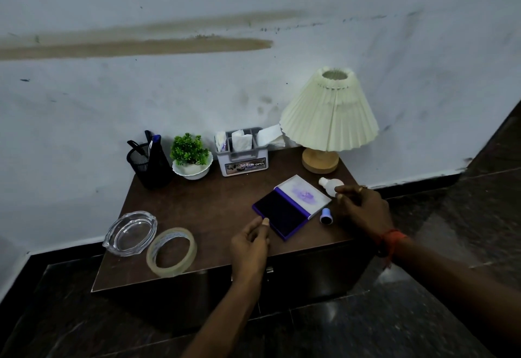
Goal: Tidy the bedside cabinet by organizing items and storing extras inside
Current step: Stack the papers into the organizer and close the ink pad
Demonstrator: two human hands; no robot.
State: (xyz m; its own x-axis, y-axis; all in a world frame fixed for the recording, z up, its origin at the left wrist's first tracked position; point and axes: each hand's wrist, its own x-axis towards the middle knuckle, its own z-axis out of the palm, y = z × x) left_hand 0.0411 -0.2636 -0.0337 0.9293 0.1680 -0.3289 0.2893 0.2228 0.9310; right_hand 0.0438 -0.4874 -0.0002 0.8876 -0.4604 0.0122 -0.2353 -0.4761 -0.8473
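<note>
stamp pad (pixel 291 205) open (mid-top) | left hand (pixel 249 245) at its near edge

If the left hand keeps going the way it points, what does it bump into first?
Probably the open purple ink pad: the left hand points up and right, its thumb already at the pad's near edge.

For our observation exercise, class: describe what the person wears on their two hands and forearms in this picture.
Both forearms are bare, with no sleeves in view. The right hand has a ring on one finger, and its wrist carries a red-orange thread band with a dark band beside it, possibly a watch. The left hand shows no ring, band or watch.
</note>
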